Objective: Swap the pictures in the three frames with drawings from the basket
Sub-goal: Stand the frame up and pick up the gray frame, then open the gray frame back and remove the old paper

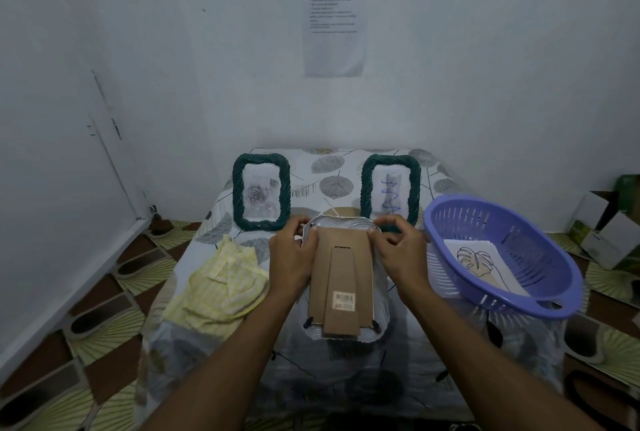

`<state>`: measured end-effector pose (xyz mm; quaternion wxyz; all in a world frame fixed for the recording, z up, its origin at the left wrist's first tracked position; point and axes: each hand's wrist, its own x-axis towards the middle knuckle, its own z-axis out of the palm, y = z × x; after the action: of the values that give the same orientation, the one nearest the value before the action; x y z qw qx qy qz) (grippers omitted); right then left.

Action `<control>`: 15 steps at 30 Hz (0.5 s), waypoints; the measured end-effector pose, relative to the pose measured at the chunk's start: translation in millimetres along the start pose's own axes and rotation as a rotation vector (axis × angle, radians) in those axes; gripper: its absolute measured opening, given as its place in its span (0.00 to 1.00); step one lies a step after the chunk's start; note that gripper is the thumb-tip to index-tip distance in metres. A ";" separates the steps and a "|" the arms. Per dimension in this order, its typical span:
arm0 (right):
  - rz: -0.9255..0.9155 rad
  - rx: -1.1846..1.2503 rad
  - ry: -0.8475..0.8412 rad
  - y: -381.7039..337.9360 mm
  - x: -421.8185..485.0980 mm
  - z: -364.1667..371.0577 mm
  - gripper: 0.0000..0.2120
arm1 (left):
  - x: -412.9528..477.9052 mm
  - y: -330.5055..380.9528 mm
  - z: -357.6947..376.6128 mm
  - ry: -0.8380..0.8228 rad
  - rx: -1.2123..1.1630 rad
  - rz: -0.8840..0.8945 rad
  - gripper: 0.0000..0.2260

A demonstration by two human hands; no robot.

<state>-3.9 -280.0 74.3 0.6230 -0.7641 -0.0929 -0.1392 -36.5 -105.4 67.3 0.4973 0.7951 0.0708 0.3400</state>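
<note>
You have one view only: the wide-angle camera on your head, facing forward and down. It sits close above the counter (pixel 346 378), with your left grip (pixel 292 259) and right grip (pixel 401 254) mid-view. Ahead it reaches the back wall (pixel 450 84); floor (pixel 104 326) shows at both sides. The lens bows straight lines near the edges.

A barcode sticker (pixel 344 301) on the frame back (pixel 341 267) reads "200".

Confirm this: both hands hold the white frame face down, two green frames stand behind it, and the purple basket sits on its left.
Wrong side: the head view shows the purple basket on the right of the white frame. The rest holds.
</note>
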 end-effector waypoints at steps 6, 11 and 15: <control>0.033 0.030 -0.048 6.9 1.4 -5.5 0.05 | -1.2 -9.3 2.1 -0.002 -0.032 -0.007 0.06; 0.064 0.057 -0.072 10.4 3.6 -8.6 0.06 | 0.3 -15.0 5.0 -0.024 -0.071 -0.020 0.07; 0.139 0.139 -0.080 16.9 2.7 -11.1 0.10 | 1.9 -17.3 8.0 -0.014 -0.126 -0.047 0.06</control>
<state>2.9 -294.4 61.6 0.6785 -0.7286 -0.0738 -0.0584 -26.3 -101.9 51.4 0.5547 0.7627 0.0644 0.3264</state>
